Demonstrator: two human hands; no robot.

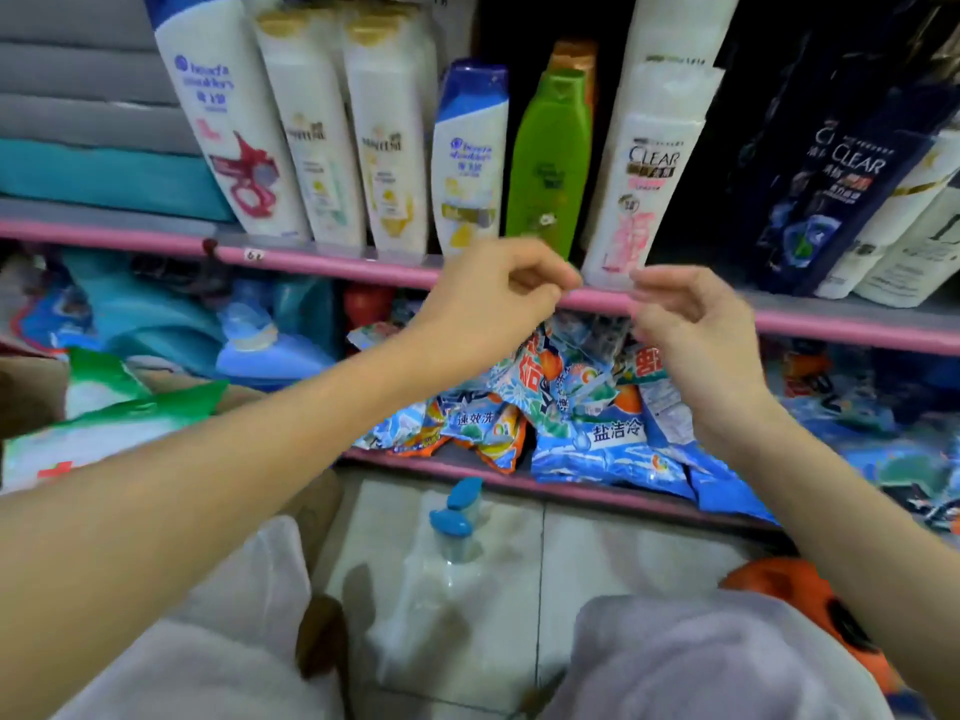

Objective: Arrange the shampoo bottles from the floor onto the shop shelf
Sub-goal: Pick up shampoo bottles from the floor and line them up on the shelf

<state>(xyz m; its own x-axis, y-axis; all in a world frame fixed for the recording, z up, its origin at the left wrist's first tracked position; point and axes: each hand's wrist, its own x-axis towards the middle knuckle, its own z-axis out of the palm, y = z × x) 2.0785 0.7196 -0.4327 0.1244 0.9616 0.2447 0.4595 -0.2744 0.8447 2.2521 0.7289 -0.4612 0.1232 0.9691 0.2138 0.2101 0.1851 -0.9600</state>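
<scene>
Several shampoo bottles stand on the pink-edged shelf [332, 265]: a big white one with a blue cap [228, 122], two white ones with gold caps [317, 132], a small white and blue one [470, 158], a green one [548, 158], a tall white Clear bottle [649, 163] and dark Clear bottles [831, 179]. My left hand [493, 298] hovers just below the green bottle with fingers loosely curled and holds nothing. My right hand [691, 319] hangs beside it under the white Clear bottle, fingers bent and apart. A clear pump bottle with a blue head [452, 537] stands on the tiled floor between my knees.
The lower shelf holds blue and orange detergent bags [571, 418], green and white bags [119, 407] and a blue jug [270, 350]. An orange object [789, 589] lies on the floor at the right. Folded grey and teal cloth [93, 163] sits at upper left.
</scene>
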